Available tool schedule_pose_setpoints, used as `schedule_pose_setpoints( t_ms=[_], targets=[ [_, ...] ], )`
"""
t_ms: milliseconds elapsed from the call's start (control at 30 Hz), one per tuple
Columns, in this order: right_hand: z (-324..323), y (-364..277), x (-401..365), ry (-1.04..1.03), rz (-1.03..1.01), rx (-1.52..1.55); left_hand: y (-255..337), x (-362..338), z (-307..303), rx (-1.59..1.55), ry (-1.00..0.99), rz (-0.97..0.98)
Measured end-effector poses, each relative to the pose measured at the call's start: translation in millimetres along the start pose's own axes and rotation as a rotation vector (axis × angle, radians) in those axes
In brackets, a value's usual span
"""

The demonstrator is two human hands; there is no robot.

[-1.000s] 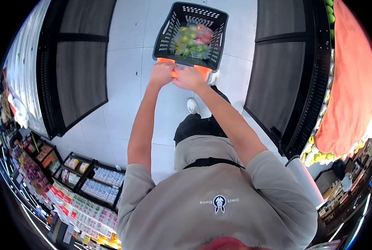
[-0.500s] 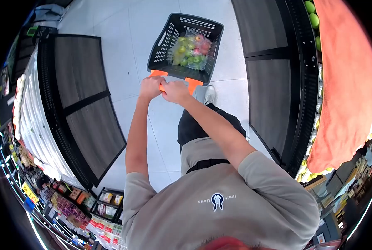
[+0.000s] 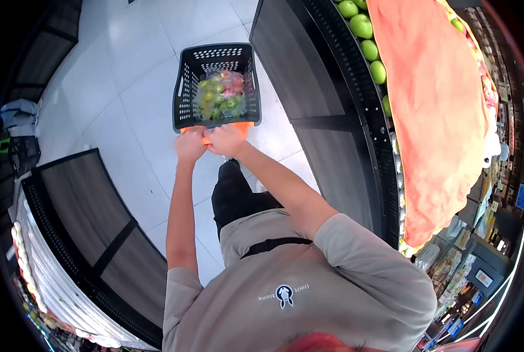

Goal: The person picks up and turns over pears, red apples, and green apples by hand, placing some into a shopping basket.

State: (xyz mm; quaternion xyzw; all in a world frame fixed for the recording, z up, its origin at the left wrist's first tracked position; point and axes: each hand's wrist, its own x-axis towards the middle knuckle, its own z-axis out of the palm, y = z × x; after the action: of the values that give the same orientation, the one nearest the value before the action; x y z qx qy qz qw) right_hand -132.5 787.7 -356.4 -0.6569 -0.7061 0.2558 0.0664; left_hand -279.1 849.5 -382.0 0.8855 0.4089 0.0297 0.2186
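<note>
Both hands grip the orange handle [image 3: 243,126] of a dark grey shopping basket [image 3: 251,88] with holes in its walls. My left hand [image 3: 190,144] is closed around the handle's left part. Close beside it, my right hand [image 3: 225,139] is also closed on the handle. Clear plastic bags of fruit [image 3: 219,97] lie in the basket: yellow-green, bright green and reddish-pink pieces show through. Whether the basket rests on the floor or rolls on wheels cannot be seen.
A dark display stand on the right [image 3: 332,146] carries green apples [image 3: 361,26] and an orange cloth [image 3: 432,111]. Another dark stand [image 3: 92,217], topped with white covering [image 3: 68,281], is at lower left. Pale floor tiles [image 3: 121,64] run between them.
The view has turned, so the basket and my hands sit further left and lower. More green apples show on the right stand, which appears closer. Both hands keep their hold on the handle.
</note>
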Motion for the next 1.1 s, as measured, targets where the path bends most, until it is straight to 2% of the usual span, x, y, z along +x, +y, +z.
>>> schedule_pose_setpoints(
  t_ms=[133,300,533,633,800,833,900,933,1033,1067,1100],
  targets=[
    [-25,53,35,-0.036,0.046,-0.001,15,63,9,-0.013,0.026,0.023],
    [-61,89,89,-0.065,0.075,-0.051,12,135,-5,-0.025,-0.086,-0.018],
    [-93,131,185,0.008,0.007,-0.093,-27,243,-28,0.046,-0.227,-0.055],
    [-108,162,230,0.01,0.034,-0.083,-41,306,-23,0.081,-0.237,-0.028],
    [-122,179,291,0.047,0.088,0.038,-67,368,-38,0.177,-0.297,-0.139],
    [-118,247,300,0.042,0.155,0.041,-45,427,2,0.174,-0.353,-0.045],
    [-138,247,328,0.09,0.107,0.014,-53,444,-24,0.188,-0.384,-0.138],
    [-141,248,337,0.111,0.053,0.001,-58,454,-28,0.2,-0.394,-0.126],
    [-151,262,363,0.152,0.08,0.055,-73,490,-34,0.175,-0.419,-0.068],
    [-142,322,359,0.143,0.135,0.042,-53,531,12,0.152,-0.467,-0.017],
    [-149,321,366,0.153,0.145,0.045,-57,536,4,0.138,-0.461,-0.026]
  ],
)
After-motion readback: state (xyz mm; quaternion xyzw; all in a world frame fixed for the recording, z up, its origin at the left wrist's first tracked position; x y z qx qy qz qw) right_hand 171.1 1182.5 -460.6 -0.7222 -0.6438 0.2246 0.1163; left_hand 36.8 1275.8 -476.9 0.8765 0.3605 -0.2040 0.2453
